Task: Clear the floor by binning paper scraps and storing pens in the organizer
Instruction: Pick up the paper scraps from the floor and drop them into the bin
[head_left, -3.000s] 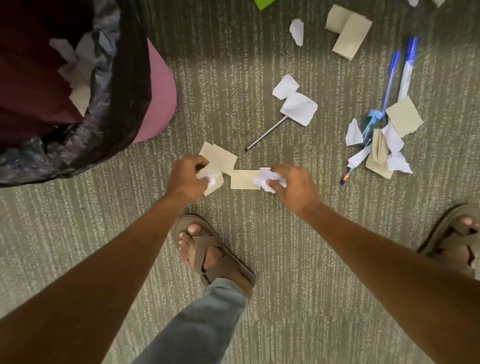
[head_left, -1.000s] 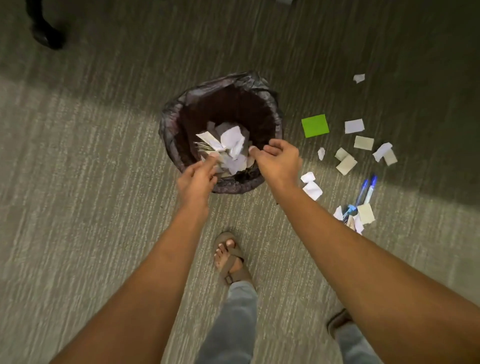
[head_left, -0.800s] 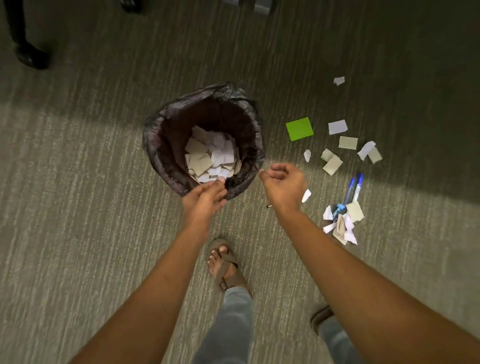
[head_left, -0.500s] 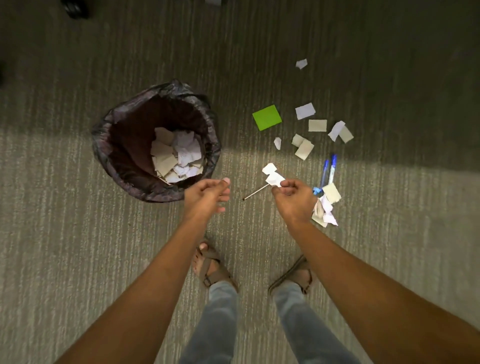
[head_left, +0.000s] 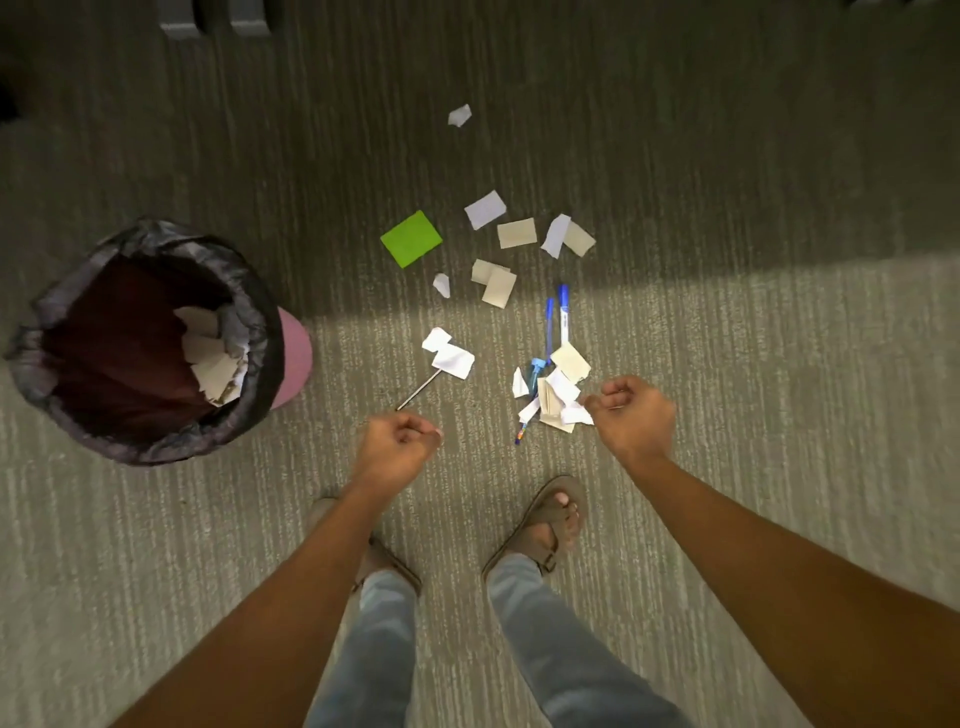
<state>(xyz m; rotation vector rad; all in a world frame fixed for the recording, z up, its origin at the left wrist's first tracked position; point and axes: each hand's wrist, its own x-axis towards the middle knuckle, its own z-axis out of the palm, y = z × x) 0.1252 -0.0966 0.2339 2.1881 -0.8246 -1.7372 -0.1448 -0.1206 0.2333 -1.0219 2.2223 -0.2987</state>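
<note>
A pink bin (head_left: 293, 358) lined with a black bag stands at the left and holds white paper scraps (head_left: 210, 353). On the carpet lie a green square (head_left: 411, 238), several white and beige scraps (head_left: 517, 233), two blue pens (head_left: 558, 319) and a thin dark pen (head_left: 415, 394) partly under white paper (head_left: 449, 353). A heap of scraps (head_left: 556, 395) covers more pens. My left hand (head_left: 397, 449) hovers curled and empty below the thin pen. My right hand (head_left: 631, 415) hovers curled and empty right of the heap.
My two sandalled feet (head_left: 550, 525) stand on the grey-green ribbed carpet just below my hands. Dark furniture bases (head_left: 215, 18) show at the top left edge. The far part of the floor lies in shadow.
Both hands dropped their scraps into the bin, then drew back to the right. The view has shifted so the bin sits farther left and the scattered scraps are in the centre.
</note>
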